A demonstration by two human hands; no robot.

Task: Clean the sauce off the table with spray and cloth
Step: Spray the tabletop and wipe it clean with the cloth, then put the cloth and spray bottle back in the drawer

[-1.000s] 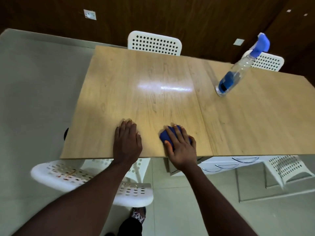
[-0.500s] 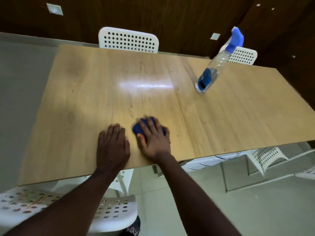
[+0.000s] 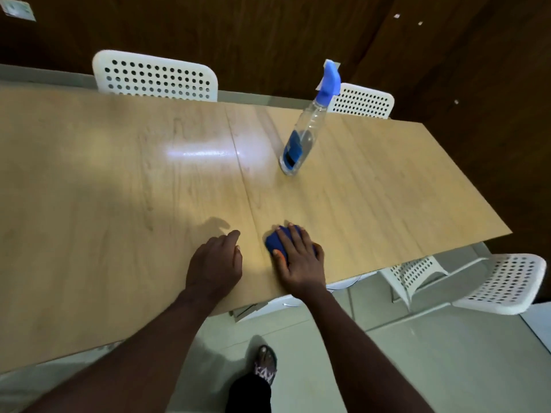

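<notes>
1. The right hand (image 3: 299, 257), pressing the blue cloth (image 3: 275, 241), has slid right across the tabletop (image 3: 119, 189) seam.
2. The left hand (image 3: 214, 263), flat earlier, now has its fingers (image 3: 235, 234) curled and lifted.

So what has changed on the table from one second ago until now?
The left hand, flat on the table before, has lifted with its fingers curled. The right hand still presses the blue cloth near the front edge. The spray bottle stands upright, untouched. The camera view itself shifted.
</notes>
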